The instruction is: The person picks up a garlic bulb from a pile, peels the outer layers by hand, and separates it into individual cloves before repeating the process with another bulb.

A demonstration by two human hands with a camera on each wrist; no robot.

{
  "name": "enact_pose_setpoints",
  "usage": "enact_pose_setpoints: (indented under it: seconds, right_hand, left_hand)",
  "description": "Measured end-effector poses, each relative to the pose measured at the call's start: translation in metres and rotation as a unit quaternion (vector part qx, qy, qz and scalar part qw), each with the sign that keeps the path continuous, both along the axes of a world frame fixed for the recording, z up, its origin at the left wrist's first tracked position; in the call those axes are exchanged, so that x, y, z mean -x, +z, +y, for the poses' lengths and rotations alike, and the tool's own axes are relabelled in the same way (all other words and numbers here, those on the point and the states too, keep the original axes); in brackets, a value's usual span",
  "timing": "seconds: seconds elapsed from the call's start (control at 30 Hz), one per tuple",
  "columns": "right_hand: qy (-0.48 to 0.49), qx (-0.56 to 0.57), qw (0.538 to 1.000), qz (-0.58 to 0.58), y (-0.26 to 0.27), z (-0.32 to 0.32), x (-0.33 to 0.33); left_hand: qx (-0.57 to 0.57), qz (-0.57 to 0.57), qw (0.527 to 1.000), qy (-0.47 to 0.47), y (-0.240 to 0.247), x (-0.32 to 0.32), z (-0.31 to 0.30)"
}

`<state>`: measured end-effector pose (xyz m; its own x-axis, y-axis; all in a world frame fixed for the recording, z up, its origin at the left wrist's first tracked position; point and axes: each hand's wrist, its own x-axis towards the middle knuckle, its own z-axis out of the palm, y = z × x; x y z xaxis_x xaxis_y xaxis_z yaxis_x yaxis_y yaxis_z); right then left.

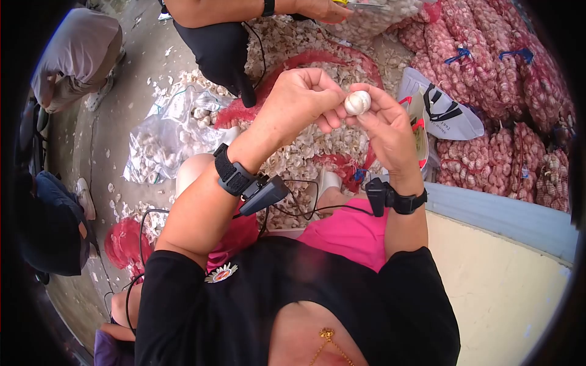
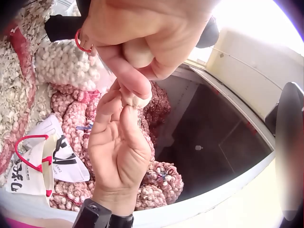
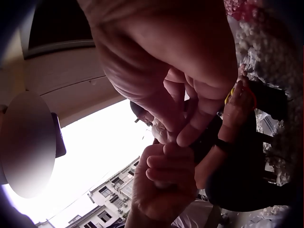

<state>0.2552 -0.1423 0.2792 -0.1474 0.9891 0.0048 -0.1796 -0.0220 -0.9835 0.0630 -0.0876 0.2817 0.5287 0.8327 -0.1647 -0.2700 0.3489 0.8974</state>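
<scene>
In the head view a white garlic bulb (image 1: pixel 358 102) is held up between both hands. My right hand (image 1: pixel 389 125) holds it with thumb and fingertips, palm turned up. From the other side my left hand (image 1: pixel 300 100) pinches at its edge, fingers curled and thumb stretched toward it. The left wrist view shows the bulb (image 2: pixel 137 100) in the right fingertips, with a left digit pressing on its top. A pale rounded shape (image 2: pixel 137 53) shows within the left hand; I cannot tell what it is. In the right wrist view the bulb is mostly hidden behind fingers.
Garlic skins (image 1: pixel 299 149) cover the ground below. A clear plastic bag (image 1: pixel 155 143) of bulbs lies left, red net sacks of garlic (image 1: pixel 473 158) right, beside a white tote bag (image 1: pixel 452 116). Another person's hand (image 1: pixel 323 9) holds a yellow-handled tool. A low wall (image 1: pixel 500 274) stands right.
</scene>
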Motion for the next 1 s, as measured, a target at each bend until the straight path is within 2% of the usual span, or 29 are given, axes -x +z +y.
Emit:
enact_pose_setpoints:
  seconds: [0.07,0.1,0.17,0.3,0.37,0.47,0.57,0.67,0.77,0.8,0.87,0.9,0.97,1.0]
  right_hand:
    - [0.013,0.023,0.998,0.056,-0.004,-0.001,-0.003]
    - [0.012,0.024,0.998,0.055,-0.004,-0.002,-0.003]
    - [-0.019,0.007,1.0,0.02,-0.003,-0.006,0.001]
    - [-0.009,0.013,0.999,0.034,-0.004,-0.01,-0.003]
    - [0.0,0.043,0.996,0.08,-0.002,-0.011,-0.004]
    - [0.032,0.077,0.986,0.145,-0.008,-0.007,-0.014]
    - [-0.005,0.051,0.991,0.123,-0.009,-0.009,-0.012]
    - [0.027,0.073,0.989,0.126,-0.011,-0.01,-0.017]
    - [0.06,0.107,0.978,0.17,-0.012,-0.009,-0.021]
    - [0.059,0.107,0.978,0.17,-0.012,-0.009,-0.021]
    - [0.049,0.132,0.959,0.245,-0.014,-0.007,-0.021]
    - [0.046,0.13,0.959,0.246,-0.015,-0.006,-0.019]
    - [-0.025,0.114,0.971,0.21,-0.015,-0.006,-0.015]
    - [-0.027,0.113,0.971,0.211,-0.015,-0.006,-0.017]
  left_hand:
    - [-0.024,0.001,1.0,0.013,0.003,-0.002,-0.003]
    - [-0.023,0.0,1.0,0.013,0.005,-0.003,-0.004]
    - [-0.085,0.067,0.994,-0.008,0.008,-0.005,-0.007]
    - [-0.023,0.014,0.999,-0.02,-0.005,-0.008,-0.004]
    - [0.005,-0.03,0.999,-0.033,-0.009,-0.009,-0.004]
    - [-0.008,-0.025,0.999,-0.022,-0.003,-0.013,-0.008]
    - [-0.056,0.041,0.997,-0.026,0.002,-0.013,-0.01]
    - [0.008,0.019,0.998,-0.051,-0.006,-0.014,-0.006]
    - [0.015,0.042,0.997,-0.061,-0.012,-0.018,-0.008]
    - [0.016,0.042,0.997,-0.062,-0.013,-0.018,-0.009]
    - [0.023,0.027,0.998,-0.05,-0.015,-0.021,-0.011]
    - [0.022,0.028,0.998,-0.053,-0.014,-0.021,-0.01]
    - [-0.062,0.053,0.996,0.02,-0.011,-0.021,-0.011]
    - [-0.063,0.053,0.996,0.018,-0.012,-0.021,-0.011]
